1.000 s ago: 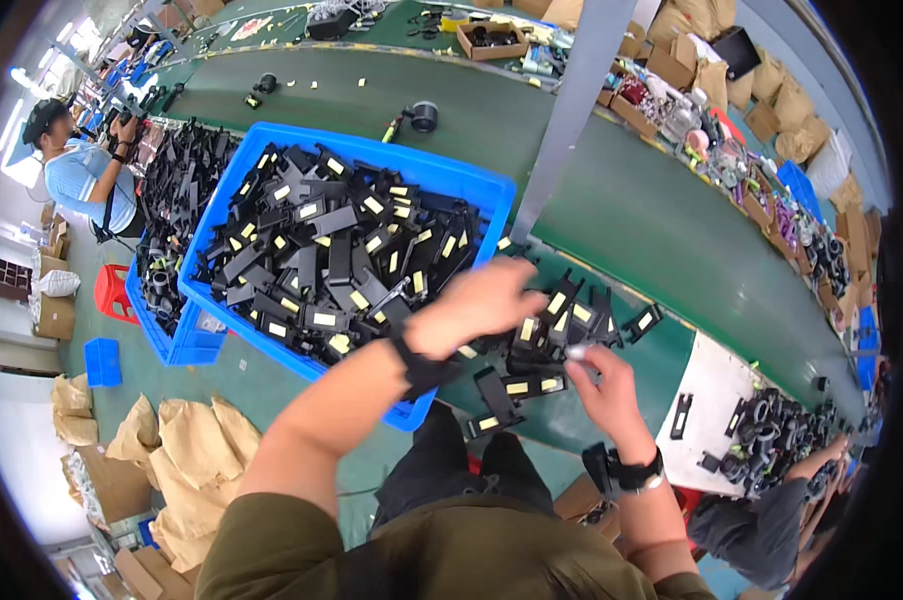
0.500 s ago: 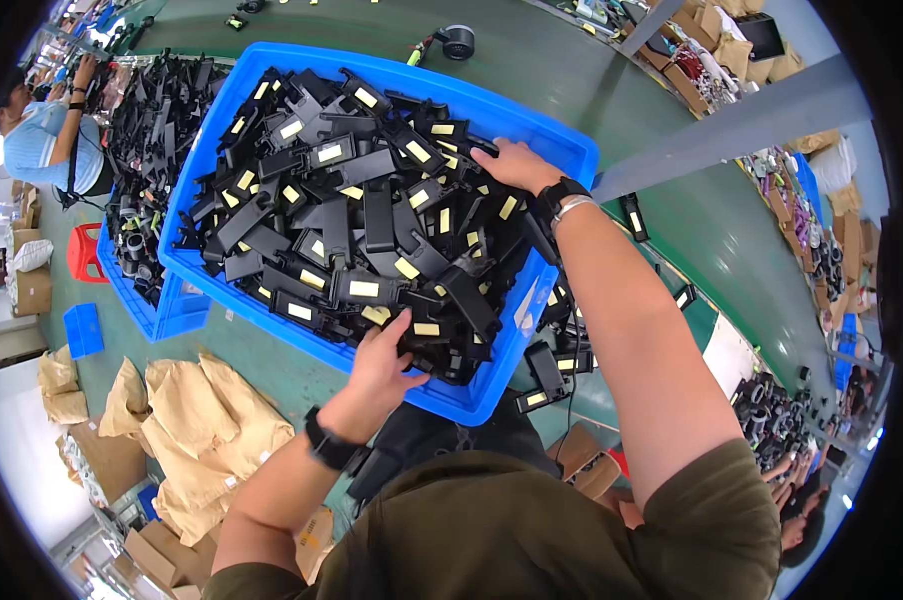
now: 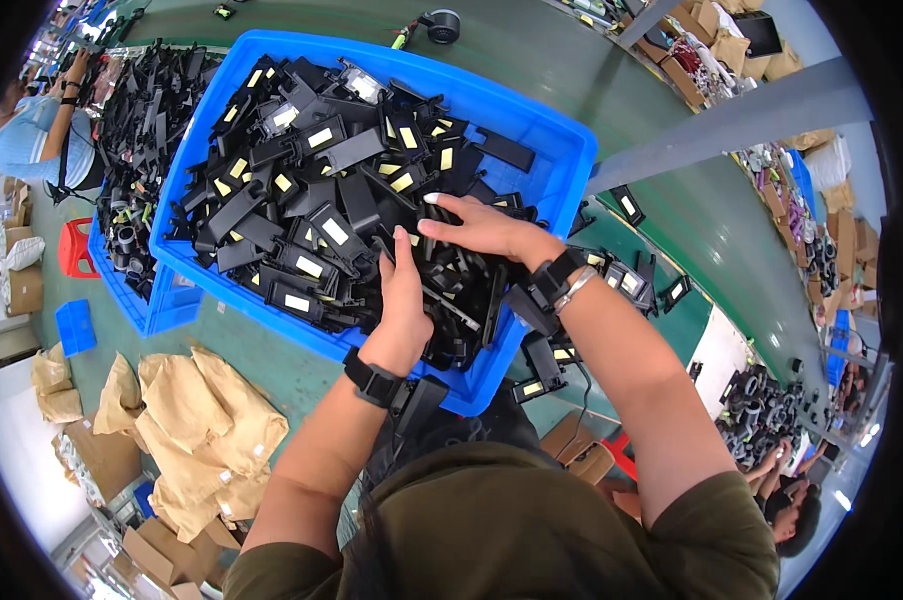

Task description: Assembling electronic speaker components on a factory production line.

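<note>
Parts (image 3: 360,203), black and loose, lie heaped in the blue tub (image 3: 567,160), and too hard a shove could spill some. I see the left hand (image 3: 404,310) extended and the right hand (image 3: 482,228) splayed, neither visibly gripping; they now converge over the heap, well apart earlier.

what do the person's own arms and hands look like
The sleeves are short and olive green. The left hand and right hand are ungloved. The left wristband and right wristband are black; a silvery bracelet sits beside the right one.
</note>
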Action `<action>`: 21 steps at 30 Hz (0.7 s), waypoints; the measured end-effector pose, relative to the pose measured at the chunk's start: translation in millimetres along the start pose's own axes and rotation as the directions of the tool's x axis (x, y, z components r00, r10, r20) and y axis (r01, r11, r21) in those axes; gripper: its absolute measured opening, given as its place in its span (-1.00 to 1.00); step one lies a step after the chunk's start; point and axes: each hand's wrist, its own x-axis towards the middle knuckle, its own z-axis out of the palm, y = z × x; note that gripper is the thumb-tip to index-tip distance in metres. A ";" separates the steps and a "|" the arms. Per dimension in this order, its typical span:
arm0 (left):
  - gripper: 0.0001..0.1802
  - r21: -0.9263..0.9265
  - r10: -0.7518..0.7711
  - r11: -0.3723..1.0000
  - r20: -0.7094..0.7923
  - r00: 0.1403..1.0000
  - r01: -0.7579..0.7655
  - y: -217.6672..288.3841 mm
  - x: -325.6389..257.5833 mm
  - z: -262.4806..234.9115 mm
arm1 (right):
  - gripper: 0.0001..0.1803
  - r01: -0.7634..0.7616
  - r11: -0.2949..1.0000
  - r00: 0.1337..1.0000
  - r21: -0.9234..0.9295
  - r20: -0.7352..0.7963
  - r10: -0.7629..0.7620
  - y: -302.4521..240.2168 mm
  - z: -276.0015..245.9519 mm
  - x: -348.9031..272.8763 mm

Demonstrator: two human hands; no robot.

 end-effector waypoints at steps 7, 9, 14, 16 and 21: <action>-0.50 -0.381 0.212 0.917 0.210 0.954 -0.120 -9.6 7.8 8.3 | -0.27 0.087 0.995 0.887 0.054 -0.459 -0.053 -7.8 50.2 -30.0; -0.53 -0.392 0.255 0.907 0.215 0.943 -0.156 -8.7 1.4 20.2 | -0.35 0.206 0.975 0.806 0.085 -0.580 -0.120 -5.5 48.6 -37.0; -0.52 -0.338 0.406 0.898 0.384 0.829 -0.283 4.1 -67.3 58.0 | -0.54 0.492 0.870 0.526 -0.035 -0.784 -0.329 -20.0 32.3 -80.4; -0.52 -0.326 0.455 0.884 0.437 0.776 -0.334 -4.0 -90.9 75.0 | -0.56 0.482 0.871 0.473 -0.091 -0.810 -0.346 -17.2 20.4 -114.0; -0.47 -0.377 0.384 0.913 0.662 0.644 -0.157 -62.4 -135.4 125.8 | -0.63 0.374 0.914 0.362 -0.157 -0.882 -0.300 23.3 4.3 -209.5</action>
